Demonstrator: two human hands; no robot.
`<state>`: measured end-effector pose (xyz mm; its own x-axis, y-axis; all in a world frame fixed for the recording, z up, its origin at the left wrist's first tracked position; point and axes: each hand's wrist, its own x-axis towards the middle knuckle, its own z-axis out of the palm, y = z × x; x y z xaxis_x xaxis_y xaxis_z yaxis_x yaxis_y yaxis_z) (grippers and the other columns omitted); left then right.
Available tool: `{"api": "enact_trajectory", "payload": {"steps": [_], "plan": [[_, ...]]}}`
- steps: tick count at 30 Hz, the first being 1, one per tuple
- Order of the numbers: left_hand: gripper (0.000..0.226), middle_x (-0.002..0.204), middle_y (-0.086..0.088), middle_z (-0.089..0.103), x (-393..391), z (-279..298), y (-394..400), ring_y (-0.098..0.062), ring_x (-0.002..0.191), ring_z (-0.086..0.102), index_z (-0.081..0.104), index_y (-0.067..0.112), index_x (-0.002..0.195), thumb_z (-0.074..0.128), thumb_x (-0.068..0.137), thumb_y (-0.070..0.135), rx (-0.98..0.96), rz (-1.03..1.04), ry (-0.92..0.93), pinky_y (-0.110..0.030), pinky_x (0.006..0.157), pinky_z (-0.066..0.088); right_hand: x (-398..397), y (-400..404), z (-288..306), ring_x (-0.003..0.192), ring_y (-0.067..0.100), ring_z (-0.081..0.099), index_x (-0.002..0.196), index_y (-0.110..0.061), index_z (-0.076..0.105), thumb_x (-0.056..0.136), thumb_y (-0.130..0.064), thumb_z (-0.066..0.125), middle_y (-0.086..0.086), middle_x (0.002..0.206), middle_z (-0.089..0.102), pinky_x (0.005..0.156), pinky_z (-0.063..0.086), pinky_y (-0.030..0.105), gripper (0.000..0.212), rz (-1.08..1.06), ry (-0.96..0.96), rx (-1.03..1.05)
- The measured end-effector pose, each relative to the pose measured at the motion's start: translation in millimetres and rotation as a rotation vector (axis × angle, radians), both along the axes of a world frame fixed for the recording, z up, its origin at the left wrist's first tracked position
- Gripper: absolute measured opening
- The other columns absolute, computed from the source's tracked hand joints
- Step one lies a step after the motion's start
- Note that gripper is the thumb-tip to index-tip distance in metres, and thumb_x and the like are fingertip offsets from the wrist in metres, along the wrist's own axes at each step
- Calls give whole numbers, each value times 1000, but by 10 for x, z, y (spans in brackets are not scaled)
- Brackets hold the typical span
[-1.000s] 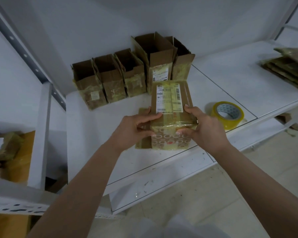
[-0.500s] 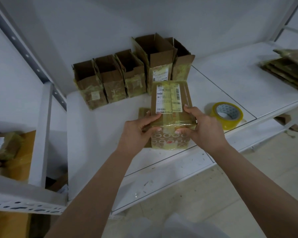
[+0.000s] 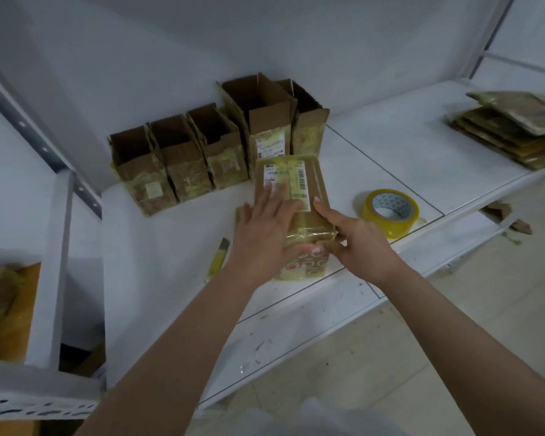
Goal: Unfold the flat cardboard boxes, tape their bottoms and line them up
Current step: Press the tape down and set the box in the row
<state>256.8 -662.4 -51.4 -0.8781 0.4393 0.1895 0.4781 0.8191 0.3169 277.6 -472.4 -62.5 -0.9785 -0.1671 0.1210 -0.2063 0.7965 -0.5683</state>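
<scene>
The cardboard box [image 3: 299, 196] lies on the white shelf [image 3: 158, 247], in front of five open boxes [image 3: 208, 152]. The left hand [image 3: 266, 232] rests flat on top, fingers straight and blurry. The right hand [image 3: 353, 239] grips the near corner – its thumb hides underneath. Tape roll [image 3: 389, 212] sits nearby; flat boxes [image 3: 513, 127] are cut off.

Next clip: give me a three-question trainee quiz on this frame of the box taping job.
1. How many opened boxes stand in the row at the back of the shelf?
2. True or false: the tape roll is in the right hand.
3. What does the left hand do on the box being worked? A grips a flap; B presses flat on top; C hovers clear.

Key: 1) five; 2) false, it lies on the shelf; 3) B.
</scene>
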Motion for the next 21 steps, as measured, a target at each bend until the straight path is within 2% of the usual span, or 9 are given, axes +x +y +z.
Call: {"api": "enact_trajectory", "payload": {"steps": [2, 3, 5, 6, 9, 13, 18, 21], "plan": [[78, 164, 2, 2, -15, -56, 57, -21, 151, -3, 15, 29, 154, 41, 90, 64, -219, 28, 17, -52, 118, 11, 17, 89, -5, 103, 22, 67, 152, -33, 25, 90, -12, 69, 1, 133, 62, 92, 53, 41, 79, 127, -115, -169], [76, 164, 3, 2, -28, -77, 46, -21, 151, -2, 10, 31, 155, 37, 92, 63, -255, 39, 29, -50, 119, 13, 32, 153, -8, 112, 18, 64, 152, -30, 27, 90, -11, 69, -3, 140, 57, 97, 52, 38, 78, 189, -177, -299], [74, 164, 5, 3, -40, -90, 9, -20, 151, 0, 10, 34, 155, 35, 92, 63, -234, 37, 23, -50, 119, 16, 63, 273, -13, 128, 13, 55, 149, -24, 35, 93, -4, 60, -4, 145, 51, 104, 47, 33, 64, 235, -253, -568], [73, 164, 6, 4, -41, -88, 3, -20, 151, 1, 11, 34, 155, 34, 92, 63, -218, 29, 23, -51, 118, 17, 63, 326, -29, 131, 13, 51, 147, -22, 36, 95, 3, 54, -3, 146, 50, 105, 46, 31, 61, 220, -246, -625], [72, 163, 7, 7, -29, -93, 10, -20, 151, 4, 17, 34, 154, 36, 91, 63, -183, 26, 33, -51, 117, 20, 38, 356, -103, 130, 14, 52, 146, -24, 33, 93, 7, 57, -4, 142, 51, 104, 45, 22, 66, 141, -130, -481], [72, 163, 9, 7, -16, -88, -4, -18, 151, 4, 19, 34, 153, 38, 91, 63, -175, 39, 28, -50, 117, 20, 24, 225, -143, 106, 2, 66, 142, -31, 38, 84, -4, 74, -9, 119, 66, 96, 50, 19, 74, 99, -8, -437], [71, 163, 9, 8, -30, -78, 10, -19, 151, 3, 19, 34, 153, 40, 92, 62, -182, 35, 21, -50, 117, 20, -3, 108, -155, 81, 8, 73, 146, -31, 42, 81, -14, 73, 0, 100, 76, 82, 58, 32, 73, 19, 122, -186], [71, 163, 9, 7, -33, -77, 11, -19, 151, 3, 19, 34, 153, 41, 92, 62, -190, 44, 15, -50, 118, 20, -31, 118, -118, 81, 11, 73, 149, -30, 36, 82, -17, 73, 3, 103, 76, 82, 57, 37, 78, 41, 89, -162]]}}
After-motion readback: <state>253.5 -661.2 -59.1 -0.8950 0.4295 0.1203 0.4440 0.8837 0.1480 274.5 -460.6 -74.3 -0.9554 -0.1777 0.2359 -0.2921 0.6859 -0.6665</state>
